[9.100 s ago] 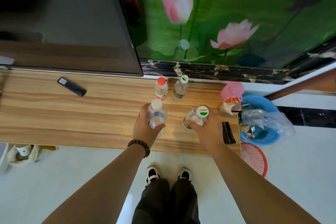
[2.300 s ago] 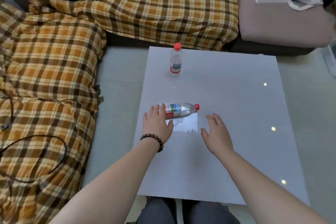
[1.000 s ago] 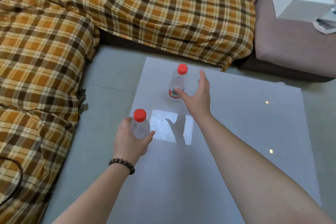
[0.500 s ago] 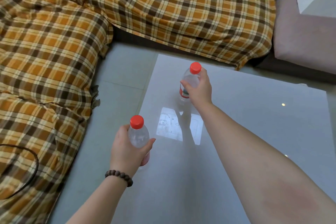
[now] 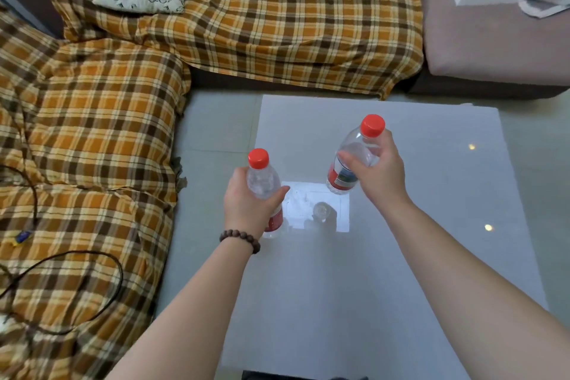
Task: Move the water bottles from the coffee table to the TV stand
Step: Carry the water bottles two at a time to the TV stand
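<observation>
We hold one water bottle in each hand above the coffee table (image 5: pixel 431 256), whose glossy top mirrors both. Our left hand (image 5: pixel 246 210), a bead bracelet (image 5: pixel 240 239) at its wrist, is wrapped around the body of the left bottle (image 5: pixel 262 185), which stands upright with its red cap uppermost and its base showing below the fingers. Our right hand (image 5: pixel 379 176) is closed around the shoulder of the right bottle (image 5: pixel 348 170), which leans with its cap tipped away from us and its base hanging clear of the tabletop, to judge by its reflection below. The two hands are apart, each clamped on its own bottle. No other bottle shows on the table, so we judge these to be the last ones on it (the TV stand itself is out of view). The plaid-covered sofa (image 5: pixel 277 25) borders the table on its far and left sides. The likeliest mishap in the carry is a slip: the right-hand grip sits high on a smooth, tapering wall, and a tilted bottle may slide or swing. Turning away could also knock a bottle against the table edge.
</observation>
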A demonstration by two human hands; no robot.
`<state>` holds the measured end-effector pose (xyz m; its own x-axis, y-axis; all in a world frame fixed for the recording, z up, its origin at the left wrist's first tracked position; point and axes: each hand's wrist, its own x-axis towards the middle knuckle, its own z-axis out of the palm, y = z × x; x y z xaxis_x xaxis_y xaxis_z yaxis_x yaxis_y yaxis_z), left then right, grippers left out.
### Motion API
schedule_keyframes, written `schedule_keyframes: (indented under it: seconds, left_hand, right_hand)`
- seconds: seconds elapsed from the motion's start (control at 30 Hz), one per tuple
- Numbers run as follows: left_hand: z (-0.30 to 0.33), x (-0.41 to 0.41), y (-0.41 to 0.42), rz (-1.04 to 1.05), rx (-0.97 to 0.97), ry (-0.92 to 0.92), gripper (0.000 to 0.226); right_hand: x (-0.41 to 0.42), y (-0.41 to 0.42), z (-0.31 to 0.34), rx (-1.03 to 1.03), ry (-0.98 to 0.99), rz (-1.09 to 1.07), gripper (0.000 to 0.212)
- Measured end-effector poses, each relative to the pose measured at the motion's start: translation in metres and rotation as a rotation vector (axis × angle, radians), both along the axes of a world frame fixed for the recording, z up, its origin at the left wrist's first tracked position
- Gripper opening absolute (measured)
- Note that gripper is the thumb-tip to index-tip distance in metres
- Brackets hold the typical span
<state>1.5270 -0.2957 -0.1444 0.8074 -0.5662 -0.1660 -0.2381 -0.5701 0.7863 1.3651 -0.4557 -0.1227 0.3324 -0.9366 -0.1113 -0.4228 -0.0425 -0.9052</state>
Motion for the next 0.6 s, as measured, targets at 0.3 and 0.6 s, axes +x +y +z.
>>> schedule_keyframes:
  seconds: [0.3, 0.6]
  left_hand:
    - [0.028, -0.059, 0.014, -0.346, -0.024, -0.002, 0.055]
    - [0.038, -0.161, 0.013, -0.748, -0.015, -0.009, 0.055]
  right_hand:
    - [-0.096, 0.091, 0.026, 0.022, 0.026, -0.273, 0.054]
    - [-0.209, 0.181, 0.026, 0.044, 0.004, -0.647, 0.051]
